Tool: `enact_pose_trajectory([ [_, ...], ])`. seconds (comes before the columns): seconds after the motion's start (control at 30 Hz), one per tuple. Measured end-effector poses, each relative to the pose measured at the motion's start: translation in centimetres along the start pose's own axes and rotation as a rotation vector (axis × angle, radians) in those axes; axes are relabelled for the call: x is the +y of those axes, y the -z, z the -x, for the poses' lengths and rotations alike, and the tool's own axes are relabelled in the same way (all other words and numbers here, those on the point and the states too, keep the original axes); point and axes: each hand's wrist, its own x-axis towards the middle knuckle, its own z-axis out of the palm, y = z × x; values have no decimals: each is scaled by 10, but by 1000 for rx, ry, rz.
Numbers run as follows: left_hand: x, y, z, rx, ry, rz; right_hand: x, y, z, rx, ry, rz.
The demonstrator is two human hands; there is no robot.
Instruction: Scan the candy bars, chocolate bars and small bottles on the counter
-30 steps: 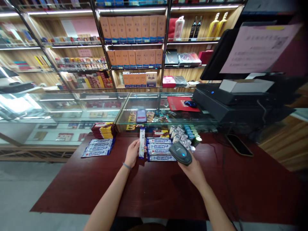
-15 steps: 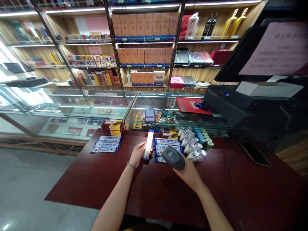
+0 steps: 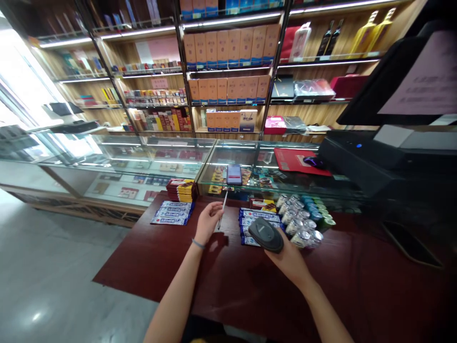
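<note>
Left hand [image 3: 209, 224]: thumb and fingers nearly together, pinching one slim blue-and-white foil packet [image 3: 223, 209], turned edge-on to me and tilted, above the middle of the desk [image 3: 228, 290] toward its far edge. Right hand [image 3: 288, 259]: fingers curled round a dark grey plastic handheld scanner [image 3: 266, 234], its grip mostly hidden from me. Risks, in my judgement: the packet, thin and narrowly held, could slip or twist; the scanner head overhangs a row of blue-and-white foil packets [image 3: 260, 217], so a low wrist could push them askew or knock the close-set group of silver, blue and green metal cans [image 3: 302, 221] just beside; a long left reach could nudge the grey-screened phone [image 3: 234, 175] near the glass counter's front edge. Surface: dark red-brown polished wood; toward the far left corner, flat blue-and-white packets [image 3: 173, 213] and, behind them, a maroon-and-yellow stack of cartons [image 3: 181, 189]; by the right edge, a dark flat phone [image 3: 412, 243]. Room: clear glass display counter [image 3: 160, 151] along the desk's far edge, bearing a red mat [image 3: 289, 159]; lit wooden wall shelving [image 3: 314, 112] with orange cartons and bottles; black monitor [image 3: 367, 81] at right; grey glossy floor [image 3: 89, 271] at left.
</note>
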Motion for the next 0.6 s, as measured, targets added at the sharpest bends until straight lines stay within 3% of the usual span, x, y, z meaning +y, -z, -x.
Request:
enact_pose_trajectory([
  [0.1,8,36,0,49,-200,-336,-1,-8,-3,-3,14,23],
  [0.23,6,104,1,89,-380,-835,4,-19,-7,-37,19,40],
  [0.37,-2,165,-4,-48,-481,-1145,6,-28,-9,-49,7,68],
  [0.47,-9,194,-12,-126,-497,-1277,2,-33,-9,-60,15,80],
  [0.6,-18,208,-21,-132,-457,-1335,-4,-36,-8,-54,-6,96],
])
